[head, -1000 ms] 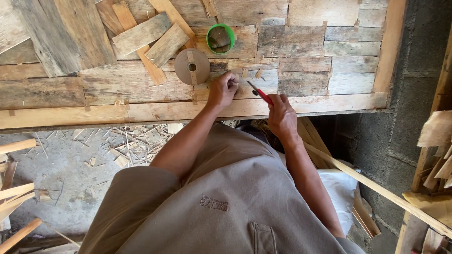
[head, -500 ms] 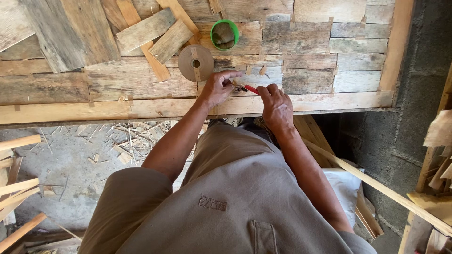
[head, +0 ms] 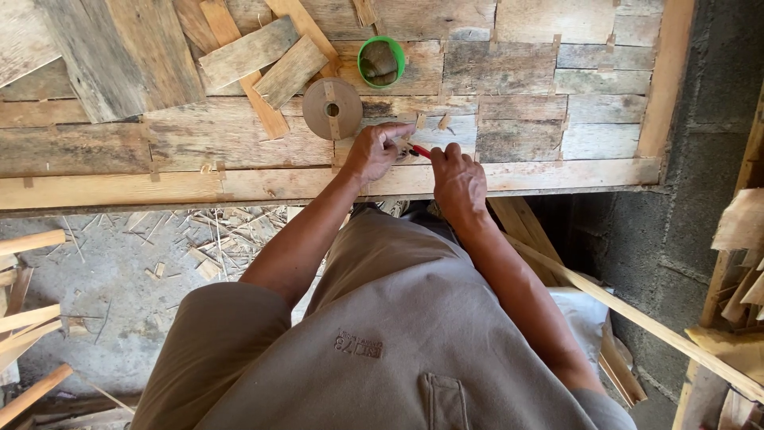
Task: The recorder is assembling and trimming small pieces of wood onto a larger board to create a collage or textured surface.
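My left hand (head: pixel 376 151) presses its fingertips on a small wood piece on the plank tabletop (head: pixel 239 143). My right hand (head: pixel 458 179) sits just to its right and grips a red-handled tool (head: pixel 419 150) whose tip meets the left fingers. What the tool's tip looks like is hidden between the hands. A round brown tape roll (head: pixel 332 108) lies just beyond my left hand. Behind it stands a green cup (head: pixel 381 61) with something brown inside.
Loose short boards (head: pixel 263 60) are piled at the back left of the tabletop. Wood scraps and splinters litter the concrete floor (head: pixel 119 279) on the left. A grey block wall (head: pixel 716 95) and leaning wooden strips (head: pixel 637 318) stand at the right.
My right hand has moved left with the red tool until it meets my left hand. The left hand has stayed at the same spot on the planks.
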